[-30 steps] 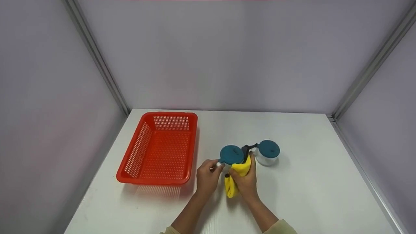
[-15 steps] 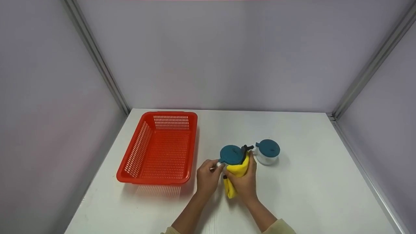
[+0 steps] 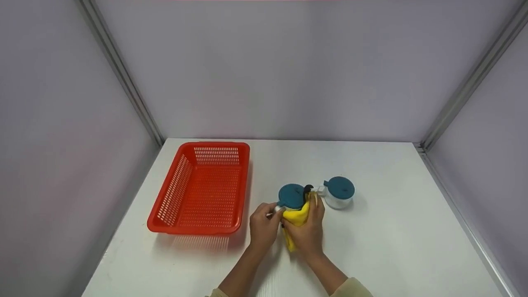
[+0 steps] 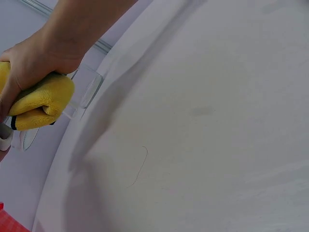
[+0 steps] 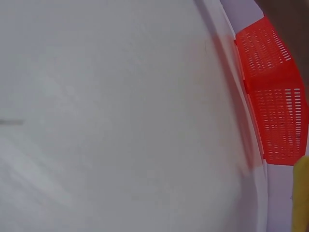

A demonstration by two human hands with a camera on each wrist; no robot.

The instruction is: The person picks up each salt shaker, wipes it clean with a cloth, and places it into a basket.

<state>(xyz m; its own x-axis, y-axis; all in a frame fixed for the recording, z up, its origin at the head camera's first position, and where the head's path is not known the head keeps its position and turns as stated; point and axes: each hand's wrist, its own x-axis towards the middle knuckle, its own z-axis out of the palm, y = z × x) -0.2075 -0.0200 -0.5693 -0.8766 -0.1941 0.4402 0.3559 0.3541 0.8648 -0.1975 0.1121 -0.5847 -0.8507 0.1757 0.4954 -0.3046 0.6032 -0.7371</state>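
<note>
A clear jar with a round teal lid [image 3: 291, 196] is in front of me in the head view. My left hand [image 3: 264, 222] pinches its small white handle [image 3: 278, 208] from the left. With my right hand [image 3: 307, 235] I grip a folded yellow cloth [image 3: 296, 216] with dark edging against the jar's right and near side. The cloth and fingers hide most of the jar's body. In the left wrist view the plush yellow cloth [image 4: 48, 99] bulges out under my right hand [image 4: 41, 58]. Only a strip of yellow cloth [image 5: 301, 193] shows in the right wrist view.
A second clear jar with a teal lid [image 3: 341, 188] stands just right of my right hand, its white handle facing the hand. To the left, a red perforated basket [image 3: 237, 225] sits on the white table [image 3: 396, 231]. Pale panels [image 3: 264, 70] enclose the table.
My right hand and the cloth have shifted slightly left around the jar. The cloth's dark edge has drawn away from the second jar, uncovering its handle. My left hand has stayed put.
</note>
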